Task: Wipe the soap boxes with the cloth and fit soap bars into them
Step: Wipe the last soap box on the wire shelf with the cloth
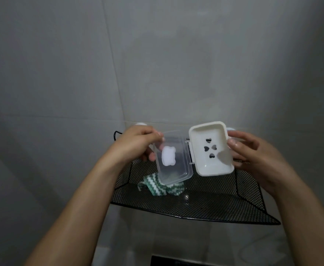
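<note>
Head view: soap box (192, 152) is being held open in mid-air above the black mesh shelf (195, 200), against the grey tiled wall (157, 64). Clear lid (171, 160) is being pinched at its outer edge by the left hand (136, 144), fingers curled round the rim. White tray half (211, 148) is being gripped on its far side by the right hand (253, 150), thumb on the rim, fingers behind. The two halves are being kept joined by a small hinge in the middle.

Small white soap bar (168, 156) is being seen at the clear lid; whether it is lying inside or showing through from behind cannot be told.

Handling, as judged: box is looking like thin hard plastic, light, stiff, smooth and probably slippery when wet. Hinge is being judged the weak point, so each half is best taken by its long outer rim, not by the hinge. Tray has heart-shaped drain holes, no use for gripping. Soap is likely slick and small; a pinch across its narrow sides is being suggested.

Green and white striped cloth (157, 186) is lying crumpled on the shelf, just below the lid, untouched by either hand.

No brand, label or writing is being made out anywhere.
</note>
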`<state>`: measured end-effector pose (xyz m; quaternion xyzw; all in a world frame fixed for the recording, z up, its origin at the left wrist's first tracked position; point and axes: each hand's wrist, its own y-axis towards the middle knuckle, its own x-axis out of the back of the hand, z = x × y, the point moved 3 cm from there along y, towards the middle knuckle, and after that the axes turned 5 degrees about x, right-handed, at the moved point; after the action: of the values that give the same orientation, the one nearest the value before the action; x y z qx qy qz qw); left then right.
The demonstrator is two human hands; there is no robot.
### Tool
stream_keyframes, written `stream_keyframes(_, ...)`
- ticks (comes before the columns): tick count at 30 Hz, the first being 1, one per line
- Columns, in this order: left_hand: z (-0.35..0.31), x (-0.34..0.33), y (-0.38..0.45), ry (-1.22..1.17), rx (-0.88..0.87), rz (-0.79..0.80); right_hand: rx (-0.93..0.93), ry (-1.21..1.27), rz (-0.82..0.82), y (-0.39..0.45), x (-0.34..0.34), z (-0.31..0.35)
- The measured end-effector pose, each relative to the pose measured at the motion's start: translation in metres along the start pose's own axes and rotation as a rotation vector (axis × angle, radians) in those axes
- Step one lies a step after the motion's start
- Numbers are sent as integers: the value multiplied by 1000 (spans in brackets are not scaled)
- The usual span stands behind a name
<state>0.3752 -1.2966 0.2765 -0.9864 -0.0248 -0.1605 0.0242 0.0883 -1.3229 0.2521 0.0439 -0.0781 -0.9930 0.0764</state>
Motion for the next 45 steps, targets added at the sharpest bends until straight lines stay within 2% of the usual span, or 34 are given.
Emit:
stream_keyframes(4,16,-2,-8,-280,156,-8,-64,138,-37,-11,9,-13)
stream_keyframes(9,28,-18,-15,-477,265,121,-198,219,-3,-20,-10,-28)
stream_keyframes(13,33,-34,-21,-651,306,266,-267,321,82,-21,-25,-32)
stream_keyframes(19,42,-49,-27,-754,301,434,-278,437,67,-17,-32,-38)
stream_keyframes(25,50,-42,-22,-434,269,357,-266,446,12,-14,-24,-40)
stream_keyframes(27,50,-29,-15,-87,160,225,-263,432,-3,-14,-21,-40)
stream_keyframes(29,48,-21,-7,448,7,102,-262,426,-11,-16,-19,-40)
stream_keyframes(30,48,-23,-5,657,-31,110,-264,426,-14,-16,-19,-40)
stream_keyframes(32,49,-36,-2,888,-38,196,-266,419,-17,-18,-20,-40)
stream_keyframes(37,67,-59,7,1060,-26,291,-258,412,-21,-23,-21,-40)
stream_keyframes(41,73,-57,9,991,0,237,-245,412,-20,-25,-16,-41)
stream_keyframes(45,59,-33,6,762,22,105,-237,385,-46,-24,-11,-43)
